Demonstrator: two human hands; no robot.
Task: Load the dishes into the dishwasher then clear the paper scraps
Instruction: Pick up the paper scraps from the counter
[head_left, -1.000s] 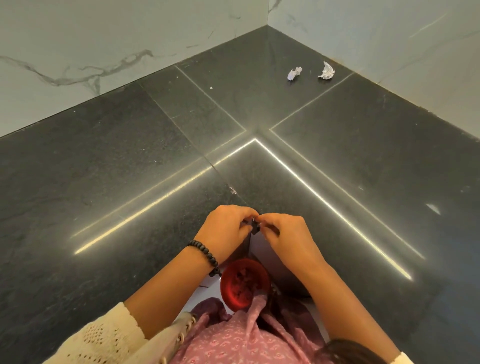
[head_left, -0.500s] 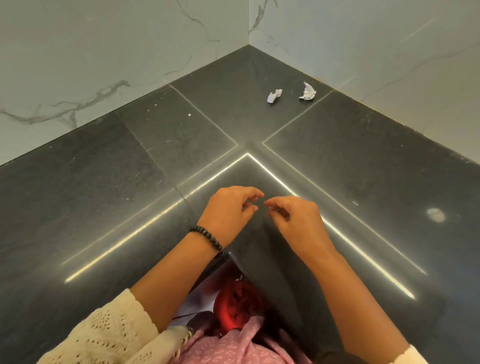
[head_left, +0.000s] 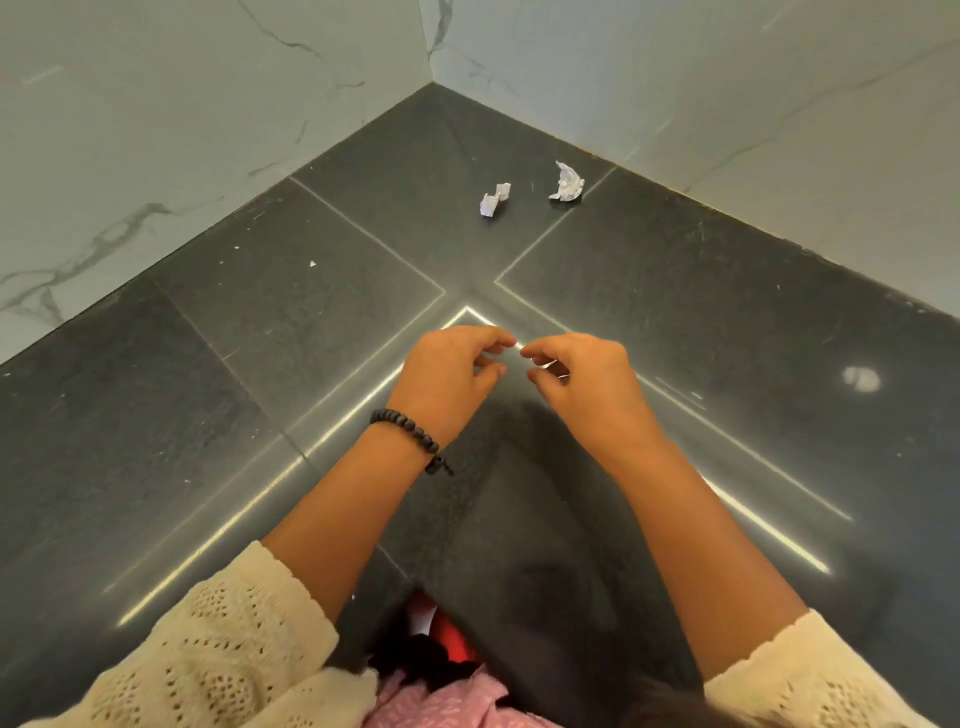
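Note:
Two crumpled white paper scraps lie on the black stone countertop (head_left: 249, 374) near its far corner: a smaller paper scrap (head_left: 494, 199) on the left and a larger paper scrap (head_left: 566, 183) on the right. My left hand (head_left: 447, 374), with a black bead bracelet on the wrist, and my right hand (head_left: 582, 379) hover side by side over the middle of the counter. Their fingertips almost touch. The fingers are loosely curled and apart, with nothing in them. Both scraps are well beyond my hands.
Marble walls (head_left: 182, 130) close the counter on the left and right and meet at the far corner. A red object (head_left: 452, 636) shows below the counter's near edge, mostly hidden by my clothes. Bright light reflections streak the counter.
My hands let go of a small dark thing at the counter's near edge and moved forward over the counter. The view tilted up, so the red object is now mostly hidden.

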